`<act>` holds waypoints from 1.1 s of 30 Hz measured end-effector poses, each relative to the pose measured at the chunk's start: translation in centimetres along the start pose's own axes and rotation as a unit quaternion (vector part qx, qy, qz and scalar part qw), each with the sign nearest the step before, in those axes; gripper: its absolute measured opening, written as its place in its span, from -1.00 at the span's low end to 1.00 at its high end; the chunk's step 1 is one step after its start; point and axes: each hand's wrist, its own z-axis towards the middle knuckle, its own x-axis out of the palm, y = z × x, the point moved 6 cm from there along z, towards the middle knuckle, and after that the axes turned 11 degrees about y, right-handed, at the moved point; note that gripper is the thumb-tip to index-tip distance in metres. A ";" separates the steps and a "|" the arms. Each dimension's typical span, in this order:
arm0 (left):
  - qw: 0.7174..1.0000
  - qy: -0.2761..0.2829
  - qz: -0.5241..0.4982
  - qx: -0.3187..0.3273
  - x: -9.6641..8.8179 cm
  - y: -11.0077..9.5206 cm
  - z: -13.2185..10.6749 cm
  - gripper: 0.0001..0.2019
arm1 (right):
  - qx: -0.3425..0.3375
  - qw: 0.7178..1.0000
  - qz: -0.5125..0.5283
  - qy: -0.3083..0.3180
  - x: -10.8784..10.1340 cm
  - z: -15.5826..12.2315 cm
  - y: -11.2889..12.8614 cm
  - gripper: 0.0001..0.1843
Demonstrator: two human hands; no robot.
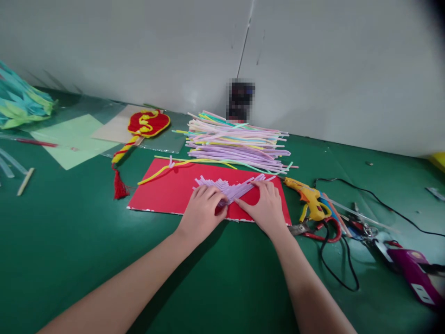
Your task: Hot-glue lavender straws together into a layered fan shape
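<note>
A bundle of lavender pipe cleaners (239, 190), laid in a V-like shape with uneven ends, rests over a red board (160, 192). My left hand (202, 211) is closed on its left side, fingers curled and thumb near the low middle. My right hand (266, 206) grips the right arm of the shape, the thumb at the lower middle and the fingertips near the upper part. My fingers hide parts of the bundle. One yellow pipe cleaner (162, 173) and a small lavender twist (171, 162) lie at the board's back left.
Behind the board is a pile of coloured pipe cleaners (236, 139). A yellow glue gun (309, 197), red-handled scissors (328, 231) and a purple power strip (413, 271) with black cable lie right. A red-yellow fan-shaped craft (148, 124) and green sheet (74, 139) lie left.
</note>
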 end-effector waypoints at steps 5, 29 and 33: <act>1.000 -0.002 0.004 0.004 0.0 -0.1 0.0 -0.91 | 0.000 0.999 0.031 0.005 0.0 0.3 -0.4 -0.35; 1.000 0.000 -0.003 0.002 -0.2 -0.1 0.1 -0.91 | -0.017 0.991 0.128 0.021 0.4 1.3 -2.1 -0.71; 1.000 -0.005 -0.010 0.004 -0.2 -0.1 0.0 -0.90 | -0.014 0.992 0.126 0.012 0.3 1.2 -2.1 -0.71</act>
